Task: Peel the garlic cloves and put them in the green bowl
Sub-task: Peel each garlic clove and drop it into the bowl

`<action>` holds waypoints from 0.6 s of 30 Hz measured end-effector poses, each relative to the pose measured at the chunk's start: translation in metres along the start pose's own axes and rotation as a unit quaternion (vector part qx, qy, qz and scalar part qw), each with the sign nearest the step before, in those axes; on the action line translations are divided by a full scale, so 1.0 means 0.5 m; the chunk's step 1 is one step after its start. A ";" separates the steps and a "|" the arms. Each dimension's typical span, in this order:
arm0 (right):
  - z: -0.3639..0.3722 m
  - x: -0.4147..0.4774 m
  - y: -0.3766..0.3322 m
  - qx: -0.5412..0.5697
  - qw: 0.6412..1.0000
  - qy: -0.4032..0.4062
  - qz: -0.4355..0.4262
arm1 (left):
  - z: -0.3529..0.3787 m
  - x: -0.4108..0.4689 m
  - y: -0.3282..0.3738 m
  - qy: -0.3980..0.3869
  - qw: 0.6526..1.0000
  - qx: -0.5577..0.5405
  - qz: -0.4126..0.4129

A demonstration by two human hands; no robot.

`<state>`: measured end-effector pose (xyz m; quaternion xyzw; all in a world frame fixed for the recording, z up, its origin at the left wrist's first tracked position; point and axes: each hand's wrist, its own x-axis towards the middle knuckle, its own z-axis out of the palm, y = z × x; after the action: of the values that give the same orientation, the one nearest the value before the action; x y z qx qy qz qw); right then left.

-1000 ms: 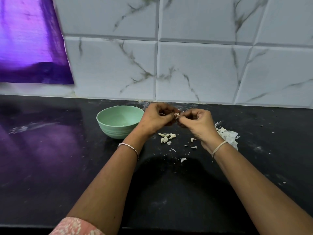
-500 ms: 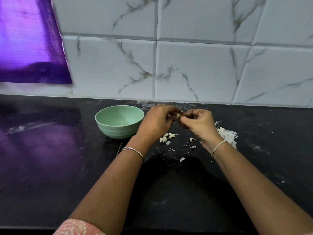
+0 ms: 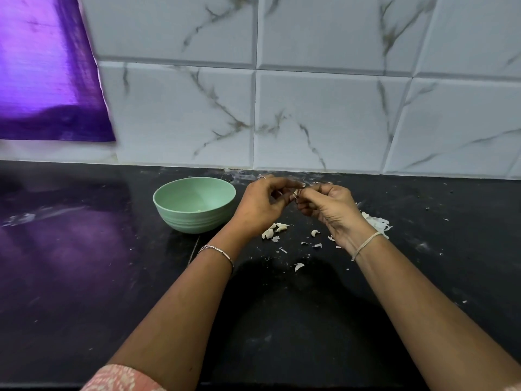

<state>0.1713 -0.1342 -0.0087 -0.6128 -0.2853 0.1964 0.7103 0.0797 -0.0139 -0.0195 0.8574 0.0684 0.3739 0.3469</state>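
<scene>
My left hand [image 3: 260,206] and my right hand [image 3: 331,210] meet above the black counter, just right of the green bowl [image 3: 194,221]. Between their fingertips they pinch one small garlic clove [image 3: 296,192], mostly hidden by the fingers. The bowl stands upright with a little pale matter at its bottom. Several loose cloves [image 3: 275,230] lie on the counter under my left hand. A heap of white garlic skins [image 3: 379,224] lies behind my right wrist.
Bits of skin [image 3: 298,266] are scattered on the black counter [image 3: 84,263] in front of my hands. A marble-patterned tiled wall [image 3: 310,114] closes off the back. A purple cloth [image 3: 48,69] hangs at the upper left, reflecting on the counter.
The hands have stayed close together on the clove, with the left-hand fingers shifting and spreading a little. The bowl and the loose cloves have not moved.
</scene>
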 end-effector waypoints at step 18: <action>-0.008 -0.001 0.007 -0.045 0.999 -0.004 -0.015 | 0.006 -0.001 -0.008 -0.015 1.000 0.009 -0.025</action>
<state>0.1739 -0.1370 -0.0128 -0.6393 -0.3059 0.1751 0.6834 0.0821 -0.0126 -0.0239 0.8640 0.0879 0.3514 0.3497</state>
